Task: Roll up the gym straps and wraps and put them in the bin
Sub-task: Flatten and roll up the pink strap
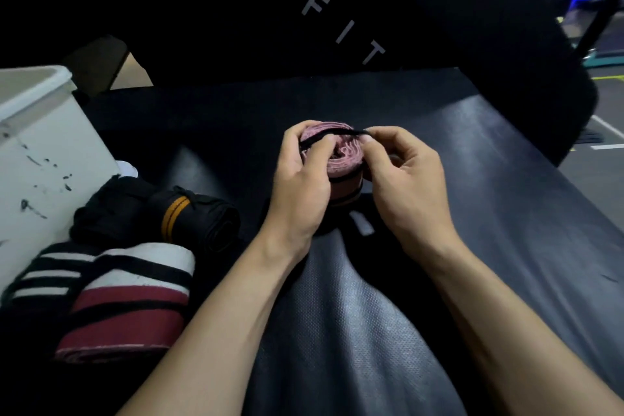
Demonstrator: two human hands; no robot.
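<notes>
Black bench pad [472, 179]: both hands, left [300, 186] and right [405, 186], pinch the loop [332, 135] over the pink roll [332, 159]; a slip unwinds it, bin [40, 132] at nine o'clock.

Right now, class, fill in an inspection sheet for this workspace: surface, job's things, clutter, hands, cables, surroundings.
Surface: black padded bench.
Job's things: pink wrap, rolled, held up; black wrap with orange stripes, rolled; red, white and black wrap, rolled; white bin at left.
Clutter: small white tag on bench.
Hands: left hand grips roll; right hand pulls black elastic loop over it.
Cables: nothing seen.
Surroundings: dark pad lettered FIT.
</notes>
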